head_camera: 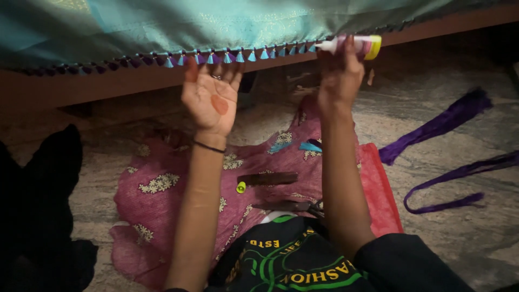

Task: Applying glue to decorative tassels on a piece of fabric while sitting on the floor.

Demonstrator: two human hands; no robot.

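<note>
1. Where the teal cloth [162, 27] hangs over the wooden ledge [81, 86] across the top of the view, we see its smooth, faintly shiny weave with a pale gold pattern, and its lower edge trimmed with a row of small tassels [216, 57], cone-shaped, alternating blue and purple.
2. Our left hand [211, 97] is raised just under that row, palm toward us and fingers spread open, gripping nothing; the fingertips reach up to the tassels, though we cannot tell whether they touch. A reddish patch marks the palm and a thin dark band [208, 146] circles the wrist.
3. Our right hand [339, 75] is closed around a small glue bottle [354, 46], a white plastic tube with a yellow end, held sideways with its nozzle pointing left, right at the tasselled edge.
4. Below the arms, a pink net cloth [162, 184] with white flower motifs lies crumpled on the speckled stone floor [459, 227]. On it rest a dark brown comb [267, 178], a small yellow cap [241, 187] just beside the comb, and loose blue thread tufts [303, 146].
5. Further right, well apart from the hands, bundles of purple thread [443, 127] trail in long soft strands across the floor.
</note>
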